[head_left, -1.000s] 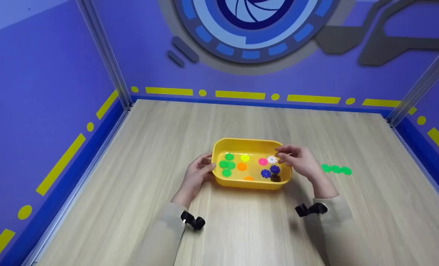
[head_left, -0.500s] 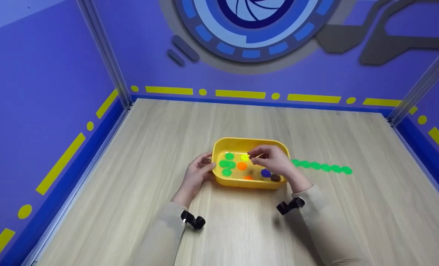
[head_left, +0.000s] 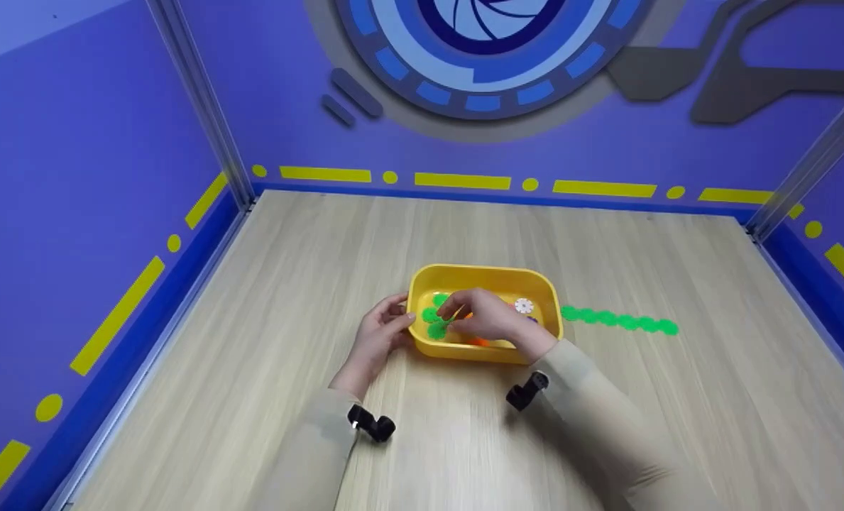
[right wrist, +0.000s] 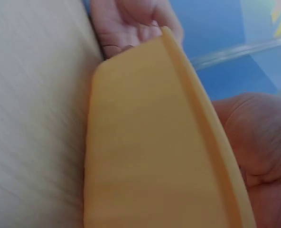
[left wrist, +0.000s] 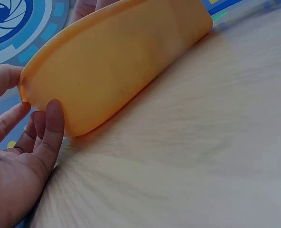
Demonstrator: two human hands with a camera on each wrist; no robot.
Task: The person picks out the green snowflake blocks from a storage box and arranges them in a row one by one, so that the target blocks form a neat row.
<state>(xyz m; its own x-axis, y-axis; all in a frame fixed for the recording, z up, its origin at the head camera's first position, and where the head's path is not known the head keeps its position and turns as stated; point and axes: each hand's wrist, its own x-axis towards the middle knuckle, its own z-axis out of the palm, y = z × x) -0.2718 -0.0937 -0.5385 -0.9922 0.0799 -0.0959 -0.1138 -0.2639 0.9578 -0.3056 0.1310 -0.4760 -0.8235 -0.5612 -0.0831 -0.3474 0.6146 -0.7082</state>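
Observation:
A yellow plastic bin [head_left: 480,353] stands on the table with small flower-shaped discs inside. My left hand [head_left: 375,341] holds its left end, thumb at the rim and fingers along the outer wall, also visible in the left wrist view. My right hand [head_left: 489,317] reaches down into the bin, thumb and fingers parted around a green disc at the left side. Other green flower discs [head_left: 436,331] lie by the fingertips. A white flower disc [head_left: 524,306] lies at the right; the hand partly hides orange and blue ones. In the right wrist view, the bin's wall [right wrist: 140,133] hides the fingertips.
A row of joined green flower discs [head_left: 619,320] runs rightward on the wood-grain table [head_left: 308,284] from beside the bin. Blue wall panels [head_left: 464,149] with yellow markings enclose the back and sides.
My right hand has moved left from the bin's right rim, across the discs, to the green ones. The green row shows more fully. My left hand and the bin stay put.

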